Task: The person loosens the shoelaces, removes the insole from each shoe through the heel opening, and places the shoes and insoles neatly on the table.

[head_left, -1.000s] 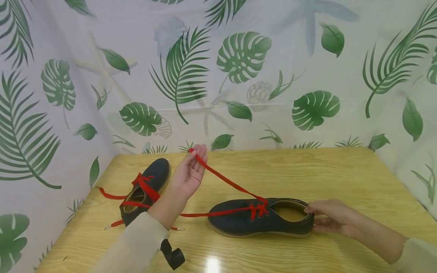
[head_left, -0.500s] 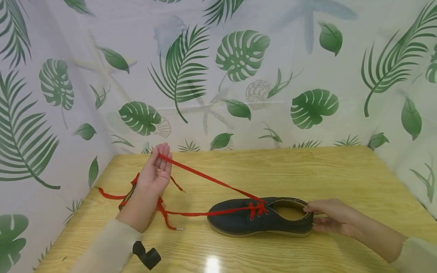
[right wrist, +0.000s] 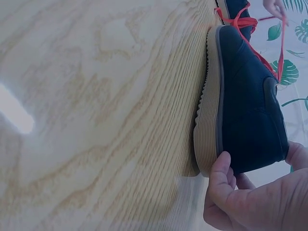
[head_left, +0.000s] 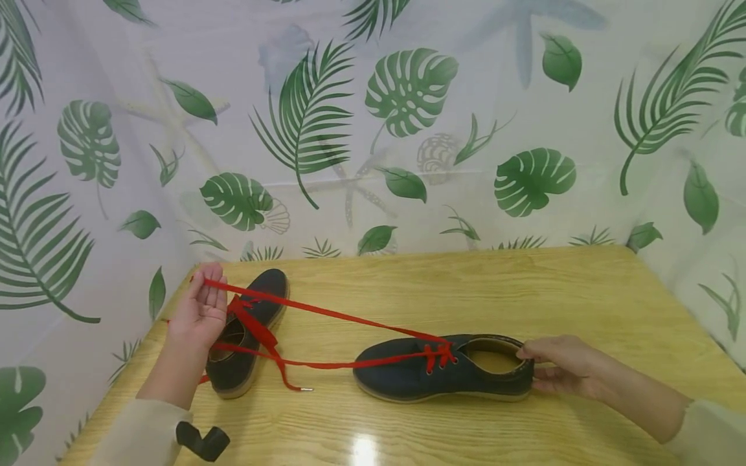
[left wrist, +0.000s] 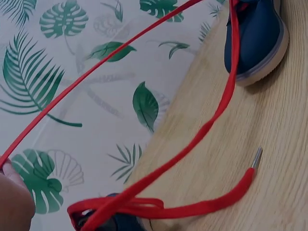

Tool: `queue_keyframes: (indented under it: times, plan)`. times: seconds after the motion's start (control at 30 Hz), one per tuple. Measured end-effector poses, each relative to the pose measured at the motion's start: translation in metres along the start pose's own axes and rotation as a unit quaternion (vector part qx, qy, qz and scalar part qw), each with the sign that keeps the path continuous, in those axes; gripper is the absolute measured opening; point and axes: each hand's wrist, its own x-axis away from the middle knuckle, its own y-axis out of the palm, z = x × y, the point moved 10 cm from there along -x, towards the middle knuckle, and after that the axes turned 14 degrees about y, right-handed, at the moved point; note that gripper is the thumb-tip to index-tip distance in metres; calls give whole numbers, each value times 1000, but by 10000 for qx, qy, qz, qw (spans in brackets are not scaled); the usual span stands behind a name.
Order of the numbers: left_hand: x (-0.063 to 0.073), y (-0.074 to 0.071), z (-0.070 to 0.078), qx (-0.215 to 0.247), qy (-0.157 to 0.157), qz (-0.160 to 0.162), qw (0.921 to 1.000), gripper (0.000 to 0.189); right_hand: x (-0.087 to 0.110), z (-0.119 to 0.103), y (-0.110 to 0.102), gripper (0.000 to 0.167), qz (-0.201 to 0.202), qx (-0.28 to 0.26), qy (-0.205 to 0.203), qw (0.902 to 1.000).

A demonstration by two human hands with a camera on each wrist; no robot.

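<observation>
A dark navy shoe (head_left: 396, 378) lies on the table with its toe to the left; red lace crosses its eyelets. My right hand (head_left: 568, 369) grips this shoe's heel, thumb at the collar, as the right wrist view also shows of the heel (right wrist: 250, 134). My left hand (head_left: 201, 310), palm up and raised at the left, pinches one red shoelace (head_left: 326, 312), which runs taut to the eyelets. A second lace strand (head_left: 332, 365) trails left from the same shoe across the other navy shoe (head_left: 271, 285), partly hidden behind my left hand and forearm.
The wooden table (head_left: 443, 430) reaches back to a leaf-printed cloth (head_left: 350, 129). A metal-tipped lace end (head_left: 305, 389) lies between the shoes. A black strap piece (head_left: 203, 441) sticks out from my left sleeve.
My left hand has moved left with the lace, drawing out a longer taut length, and now hovers beside the left shoe. My right hand stays at the heel.
</observation>
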Motion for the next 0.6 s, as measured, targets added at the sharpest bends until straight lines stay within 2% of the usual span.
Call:
queue_keyframes:
  times: [0.17,0.37,0.6]
  plan:
    - [-11,-29,26,-93,-59,460,9989,25,1,-3,0,17,-46,18,67,10000]
    - [-21,-69,54,-87,-107,1122,9936,30,3,-4,-1,19,55,126,128,9998]
    - [-23,-102,70,-18,-426,1441,9886,38,3,-5,-1,17,-25,33,158,9999]
